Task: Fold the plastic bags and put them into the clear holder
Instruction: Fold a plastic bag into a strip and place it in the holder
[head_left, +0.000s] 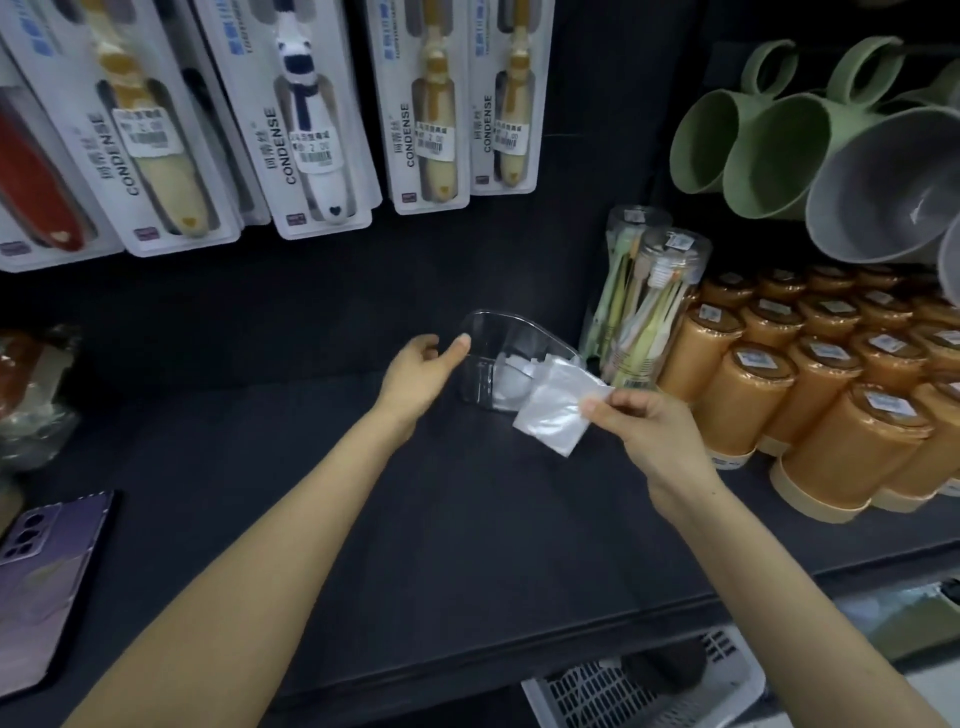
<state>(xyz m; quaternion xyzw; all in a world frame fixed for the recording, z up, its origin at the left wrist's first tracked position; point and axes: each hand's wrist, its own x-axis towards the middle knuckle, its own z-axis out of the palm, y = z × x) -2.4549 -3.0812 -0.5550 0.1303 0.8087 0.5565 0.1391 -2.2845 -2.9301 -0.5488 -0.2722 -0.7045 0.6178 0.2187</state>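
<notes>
One dark shelf (415, 519), orange cups (769, 395) packed at right. Clear holder (485, 338) stands mid-shelf with white folded bags (511, 376) inside. Left hand (421, 374) loosely spread, thumb touching holder's left wall. Right hand (647, 428) pinches a folded plastic bag (556, 413) by its corner, bag overlapping holder's right front

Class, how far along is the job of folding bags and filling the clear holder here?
Done: a few white folded bags already sit inside the clear holder. In hand: the right hand pinches one more folded bag at its opening, while the left hand has its thumb on the rim. Left: slipping that bag in; I cannot see further unfolded bags waiting.
</notes>
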